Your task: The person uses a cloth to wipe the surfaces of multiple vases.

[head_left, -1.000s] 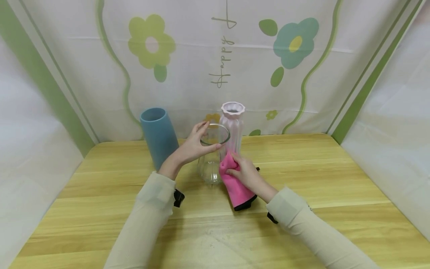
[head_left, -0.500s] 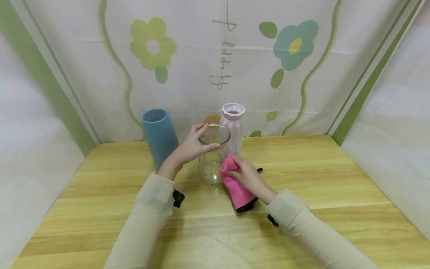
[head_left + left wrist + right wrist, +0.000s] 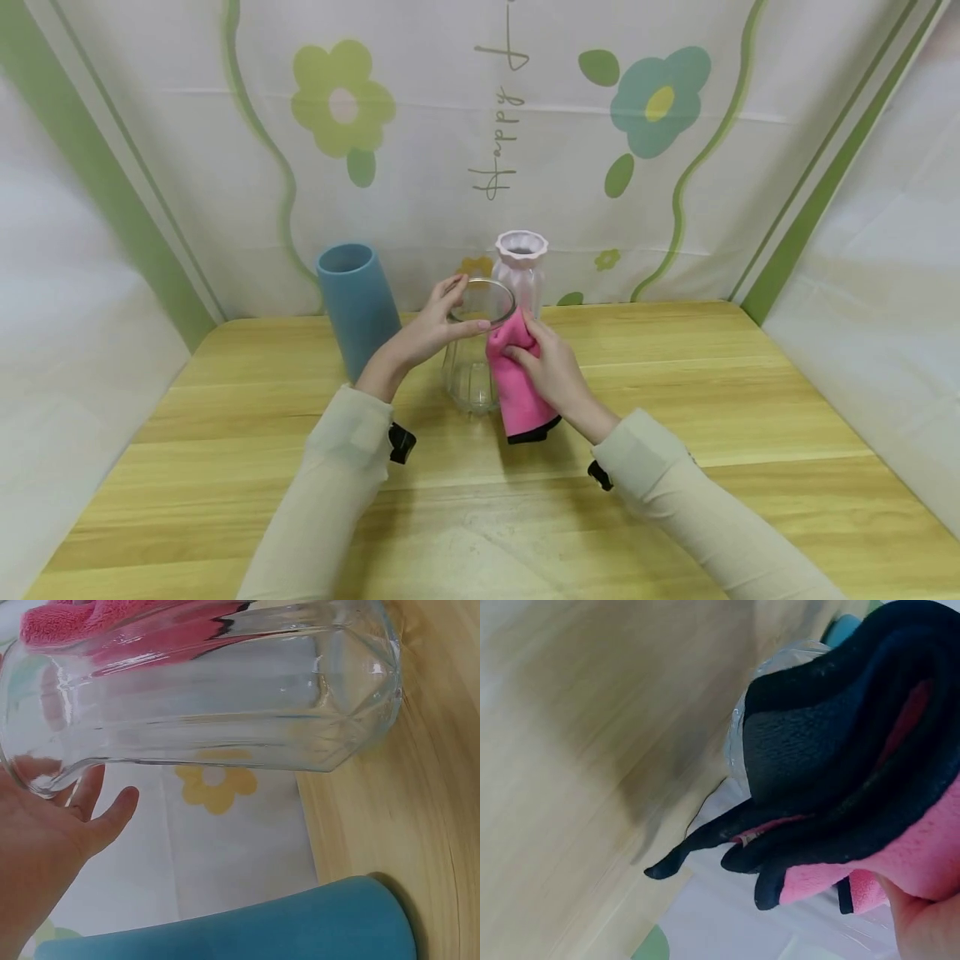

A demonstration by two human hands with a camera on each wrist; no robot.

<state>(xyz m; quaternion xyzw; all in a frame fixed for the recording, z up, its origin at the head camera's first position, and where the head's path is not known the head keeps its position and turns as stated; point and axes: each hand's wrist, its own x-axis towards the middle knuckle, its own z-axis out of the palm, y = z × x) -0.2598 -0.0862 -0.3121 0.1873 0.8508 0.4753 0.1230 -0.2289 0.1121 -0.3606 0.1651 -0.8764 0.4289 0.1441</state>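
Note:
A clear glass vase (image 3: 471, 379) with a ribbed body stands upright on the wooden table. My left hand (image 3: 423, 337) grips its rim from the left, thumb along the near edge and fingers at the far side. Against the vase's upper right side, my right hand (image 3: 561, 373) pinches a pink cloth (image 3: 519, 396) with black edging. Through the glass, the left wrist view shows the terry cloth (image 3: 97, 621) beside the vase wall. In the right wrist view the cloth's folded black edge (image 3: 832, 832) hangs loose and covers most of the glass.
A tall blue vase (image 3: 360, 308) stands just left of my left hand. Behind the glass vase, to the right, is a pale pink vase (image 3: 521, 279) with a scalloped rim, partly hidden by the cloth. A floral curtain (image 3: 427, 167) hangs behind the table (image 3: 712, 400).
My right hand has moved up with the pink cloth along the glass vase's right side, towards the rim. The left hand stays on the rim, and the vase stands in the same place.

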